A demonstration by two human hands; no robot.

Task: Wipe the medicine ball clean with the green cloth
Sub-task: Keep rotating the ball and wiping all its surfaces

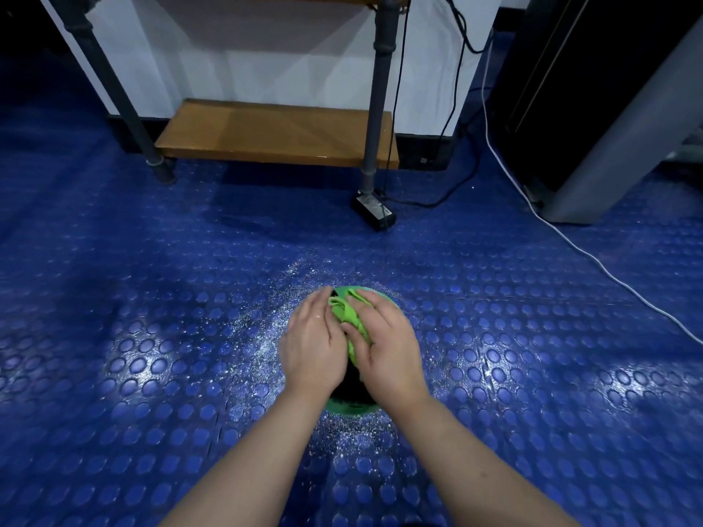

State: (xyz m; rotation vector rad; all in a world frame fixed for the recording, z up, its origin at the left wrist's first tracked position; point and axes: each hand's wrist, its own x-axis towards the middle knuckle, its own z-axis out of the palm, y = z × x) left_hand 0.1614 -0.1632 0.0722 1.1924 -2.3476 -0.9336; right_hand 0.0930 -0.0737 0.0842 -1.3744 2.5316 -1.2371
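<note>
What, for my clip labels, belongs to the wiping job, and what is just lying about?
Job: medicine ball, green cloth, left hand, right hand.
Lying about: wooden shelf, black power brick, white cable.

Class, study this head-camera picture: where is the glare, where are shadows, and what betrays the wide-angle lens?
Head view: glare patches on the studded floor either side of the medicine ball; deep shadow beneath the wooden shelf; the rack legs lean apart upward, a wide-angle effect; far corners fall dark.
</note>
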